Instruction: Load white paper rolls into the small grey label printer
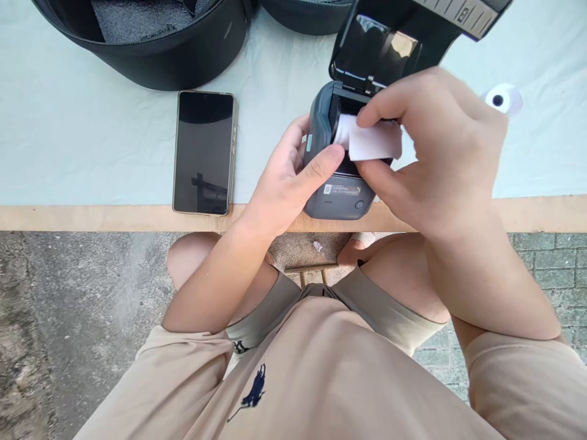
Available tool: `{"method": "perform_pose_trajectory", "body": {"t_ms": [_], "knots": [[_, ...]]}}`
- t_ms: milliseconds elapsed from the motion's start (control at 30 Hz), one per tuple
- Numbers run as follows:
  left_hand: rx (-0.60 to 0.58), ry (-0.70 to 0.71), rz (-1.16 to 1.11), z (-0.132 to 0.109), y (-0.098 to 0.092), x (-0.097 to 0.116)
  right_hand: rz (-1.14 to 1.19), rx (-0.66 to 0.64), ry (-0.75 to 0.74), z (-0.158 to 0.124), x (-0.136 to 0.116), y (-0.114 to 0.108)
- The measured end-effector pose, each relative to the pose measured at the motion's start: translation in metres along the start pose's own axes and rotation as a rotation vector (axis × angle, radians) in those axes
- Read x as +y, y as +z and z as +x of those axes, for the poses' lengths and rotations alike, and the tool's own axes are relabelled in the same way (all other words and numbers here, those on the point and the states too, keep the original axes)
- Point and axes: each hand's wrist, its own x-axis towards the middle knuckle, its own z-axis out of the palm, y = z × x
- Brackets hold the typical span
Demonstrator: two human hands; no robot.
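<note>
A small dark grey label printer (337, 195) sits at the table's near edge with its black lid (380, 52) flipped open. My left hand (284, 183) grips the printer's left side, thumb across its front. My right hand (435, 153) pinches a strip of white paper (371, 142) that comes from the roll inside the open compartment. The roll itself is mostly hidden by my fingers.
A black phone (204, 153) lies screen up to the left of the printer. A black zipped case (156, 36) stands at the back left. A spare white paper roll (502, 99) lies at the right. The table (68, 140) has a pale cover and wooden front edge.
</note>
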Motion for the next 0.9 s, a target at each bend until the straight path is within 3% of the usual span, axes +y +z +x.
{"method": "perform_pose_trajectory", "body": {"t_ms": [100,267,567,667,800,900], "knots": [[0.031,-0.023,0.0,0.0,-0.001,0.001,0.014,-0.031,0.028,0.001,0.002,0.001],[-0.012,0.012,-0.047,0.001,-0.001,0.0,-0.018,0.07,0.006,-0.004,0.0,0.003],[-0.019,0.072,-0.07,0.007,-0.009,-0.009,0.293,0.036,-0.262,-0.01,0.001,0.013],[-0.019,0.11,-0.034,0.007,-0.014,-0.012,0.342,0.126,-0.356,-0.011,0.01,0.016],[0.0,0.048,0.03,0.002,-0.012,-0.005,0.338,0.279,-0.204,-0.013,0.021,0.018],[0.0,0.025,0.075,0.0,-0.01,0.0,0.343,0.216,-0.033,-0.015,0.027,0.019]]}}
